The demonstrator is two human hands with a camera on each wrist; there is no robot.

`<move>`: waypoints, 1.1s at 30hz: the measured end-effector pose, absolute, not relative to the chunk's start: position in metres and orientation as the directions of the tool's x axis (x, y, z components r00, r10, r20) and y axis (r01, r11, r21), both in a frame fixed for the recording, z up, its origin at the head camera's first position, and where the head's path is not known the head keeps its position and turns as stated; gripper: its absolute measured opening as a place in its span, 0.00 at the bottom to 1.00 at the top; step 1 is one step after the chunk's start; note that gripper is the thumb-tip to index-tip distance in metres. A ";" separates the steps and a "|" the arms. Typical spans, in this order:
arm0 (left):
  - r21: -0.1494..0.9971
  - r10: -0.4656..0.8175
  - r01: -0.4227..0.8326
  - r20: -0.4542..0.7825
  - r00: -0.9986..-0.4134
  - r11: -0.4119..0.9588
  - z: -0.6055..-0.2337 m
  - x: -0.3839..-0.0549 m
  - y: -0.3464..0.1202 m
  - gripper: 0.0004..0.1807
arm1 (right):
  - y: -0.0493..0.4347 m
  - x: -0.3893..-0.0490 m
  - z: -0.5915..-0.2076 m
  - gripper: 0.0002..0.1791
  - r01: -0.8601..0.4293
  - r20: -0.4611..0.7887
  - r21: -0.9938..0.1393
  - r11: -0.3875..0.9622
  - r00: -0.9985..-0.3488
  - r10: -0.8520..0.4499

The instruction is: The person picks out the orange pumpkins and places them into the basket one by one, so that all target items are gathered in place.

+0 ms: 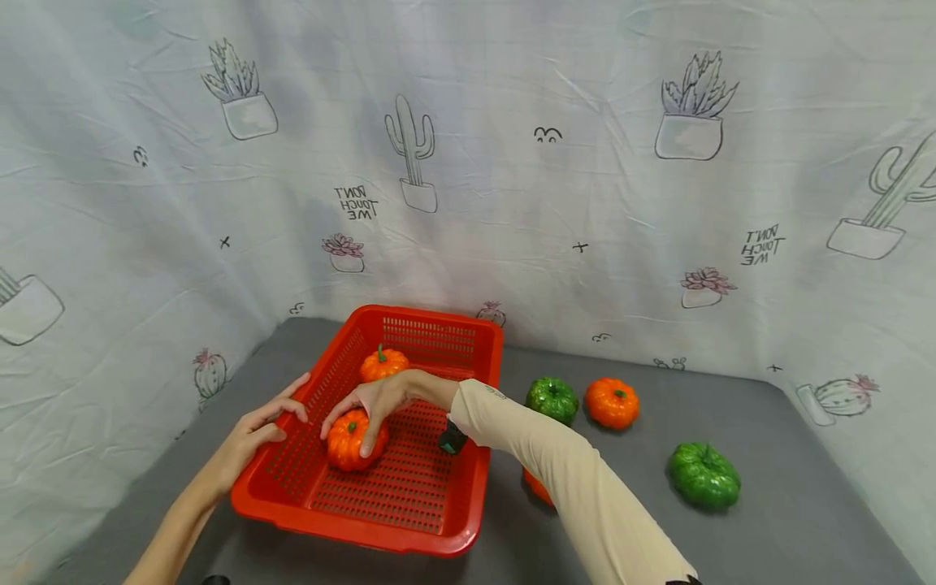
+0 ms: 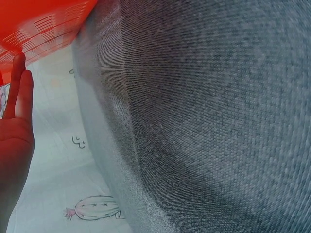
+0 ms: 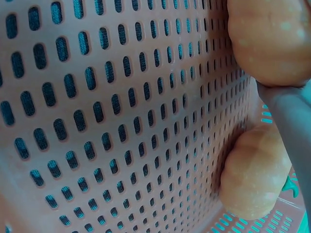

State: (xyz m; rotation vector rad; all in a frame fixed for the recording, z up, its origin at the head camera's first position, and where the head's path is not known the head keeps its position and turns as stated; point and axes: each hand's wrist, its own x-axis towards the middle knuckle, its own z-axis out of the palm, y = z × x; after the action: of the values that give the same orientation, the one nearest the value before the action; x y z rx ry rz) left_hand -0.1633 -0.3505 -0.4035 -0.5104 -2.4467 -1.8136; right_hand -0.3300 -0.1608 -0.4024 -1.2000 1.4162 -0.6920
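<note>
Gripping front pumpkin [image 1: 349, 448] from above with right hand [image 1: 380, 398], fingers and thumb curled round its sides; held under palm, inside basket [image 1: 358, 532]. Just behind: rear pumpkin [image 1: 382, 363]. Touching basket's left rim with straight-fingered left hand [image 1: 256, 426]. Seen in head view only: green pumpkins [image 1: 704, 476], right of basket.

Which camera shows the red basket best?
The head view: nearly the whole red basket shows, rim to floor. The left wrist view catches only part of its outside; the right wrist view, its slotted inside close up.
</note>
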 end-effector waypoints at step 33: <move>0.924 0.231 0.284 0.227 -0.946 0.254 -0.403 -0.163 -0.350 0.13 | -0.159 -0.336 -0.402 0.37 -0.211 -0.324 -0.937 0.277 0.237 -0.916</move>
State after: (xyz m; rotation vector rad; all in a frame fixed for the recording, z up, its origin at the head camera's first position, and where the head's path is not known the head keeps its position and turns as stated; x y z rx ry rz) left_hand -0.1632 -0.3503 -0.4025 -0.5036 -2.4516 -1.8226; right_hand -0.3358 -0.1586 -0.4022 -1.2150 1.2584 -0.6967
